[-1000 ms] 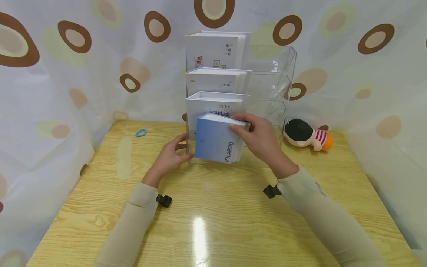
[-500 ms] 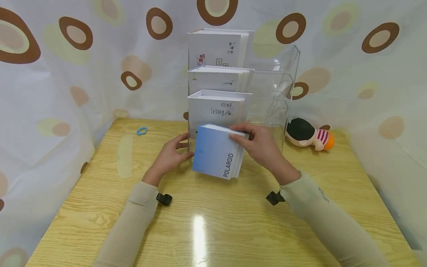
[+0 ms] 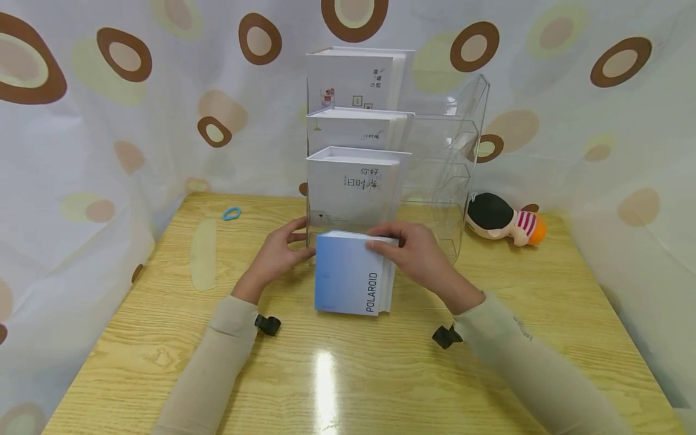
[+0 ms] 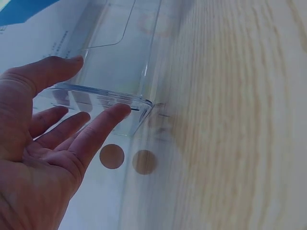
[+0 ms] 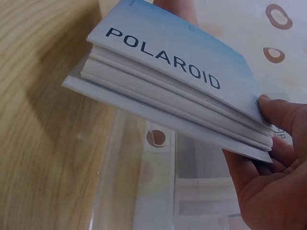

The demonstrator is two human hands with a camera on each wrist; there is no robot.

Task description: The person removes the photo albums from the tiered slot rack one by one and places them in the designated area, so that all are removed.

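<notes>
My right hand (image 3: 415,251) pinches a thick book with a blue-to-white cover marked POLAROID (image 3: 348,275) by its upper right corner, thumb on the front cover and fingers behind. The book stands nearly upright in front of a clear tiered rack (image 3: 459,211). Its page edges (image 5: 177,100) face the right wrist camera. My left hand (image 3: 277,251) is at the rack's lower left side, fingers extended; in the left wrist view the index fingertip (image 4: 122,111) touches the clear side wall, with the thumb over the front edge.
Three white books stand in the rack: a back one (image 3: 348,75), a middle one (image 3: 348,130) and a front one (image 3: 353,187). A doll-shaped toy (image 3: 502,219) lies right of the rack. A blue ring (image 3: 231,213) lies at the left on the wooden table (image 3: 244,374); a dotted curtain (image 3: 163,121) hangs behind.
My right hand has brought the blue book down and toward me, away from the white front book, and its tilt has straightened. The left hand has stayed at the rack's side.
</notes>
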